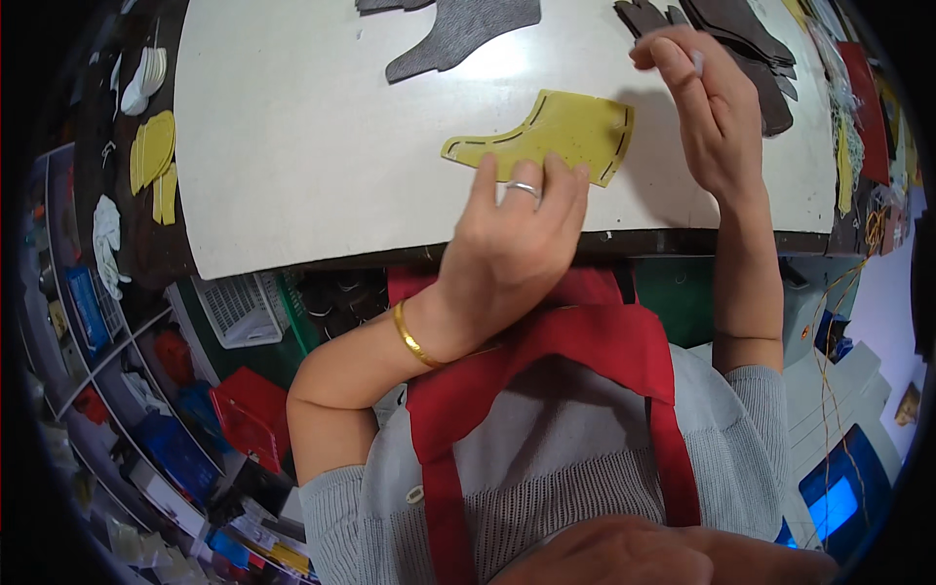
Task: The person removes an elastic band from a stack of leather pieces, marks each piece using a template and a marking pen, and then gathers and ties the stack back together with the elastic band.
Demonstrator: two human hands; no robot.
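A yellow pattern template [575, 122], shaped like a shoe upper piece, lies flat on the white work board [292, 146]. Dark dashes run along its edges; whether they are slots or markings I cannot tell. The fingers of my left hand [512, 229] rest outstretched on the template's near edge. Raised above the board to the right is my right hand [712, 117], its fingers curled in. A small whitish bit shows between them, too little to name. Just beyond that hand lies a stack of dark leather pieces [741, 34]. Another dark leather piece [468, 34] is at the far middle.
Left of the board lie yellow templates [153, 151] and a white glove [107, 239]. A white plastic basket [239, 312] and a red bin [252, 414] stand below the table's left side. Loose thread [853, 146] hangs by the right edge.
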